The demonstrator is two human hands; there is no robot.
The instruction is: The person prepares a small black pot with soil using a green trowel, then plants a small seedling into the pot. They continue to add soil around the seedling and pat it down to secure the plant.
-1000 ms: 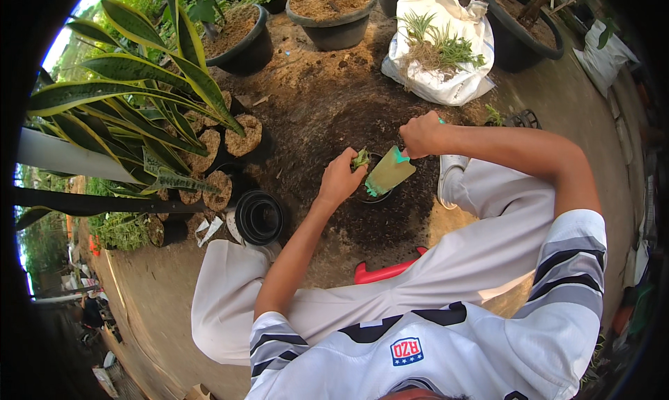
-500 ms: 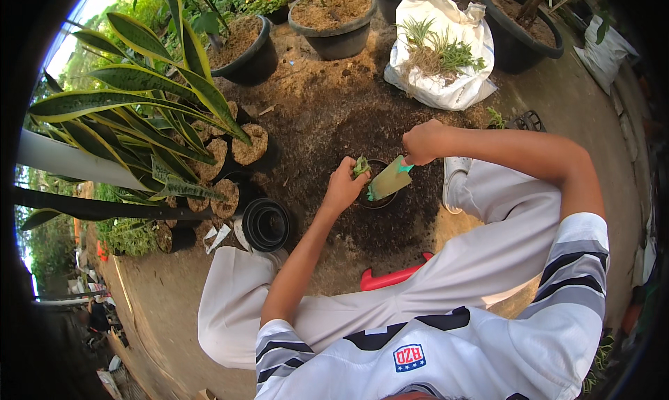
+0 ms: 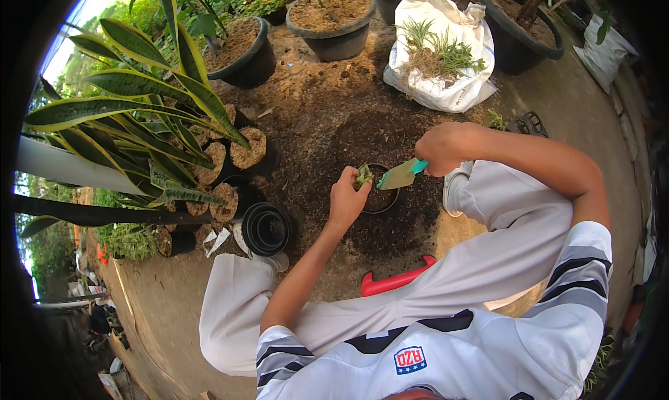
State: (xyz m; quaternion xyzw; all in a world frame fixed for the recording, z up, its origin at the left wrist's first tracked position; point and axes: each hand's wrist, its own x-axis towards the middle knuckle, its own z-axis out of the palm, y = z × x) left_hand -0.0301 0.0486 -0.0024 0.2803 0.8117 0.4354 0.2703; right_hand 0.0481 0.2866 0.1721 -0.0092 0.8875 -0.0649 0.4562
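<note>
Through the head camera, my one view, I have the left hand (image 3: 348,199) at the left rim of a round pot (image 3: 394,203) that stands on the soil-strewn ground (image 3: 327,132). Its fingers are closed in a light pinch on a small leafy seedling (image 3: 364,175), which shows just above them, at the pot's left edge. I can't tell whether its base sits in soil or hangs free, since the fingers cover it. The right hand (image 3: 444,149) is wrapped round the turquoise handle of a garden trowel (image 3: 401,176); its fingers are curled shut, with the see-through yellowish blade slanting down leftward over the pot. The blade's tip is near the seedling but apart from it, and I cannot tell whether the blade carries anything.

To do this step well, I'd judge, I should keep the left pinch gentle and low on the stem so the leaves aren't crushed, and hold the plant upright and steady. With the right hand I'd work the trowel along the far side of the pot, turning the wrist so soil falls beside the stem and not onto the leaves. That tip is my main worry: a careless push leftward could nick the plant or the left fingers. Small, slow strokes seem wisest.
</note>
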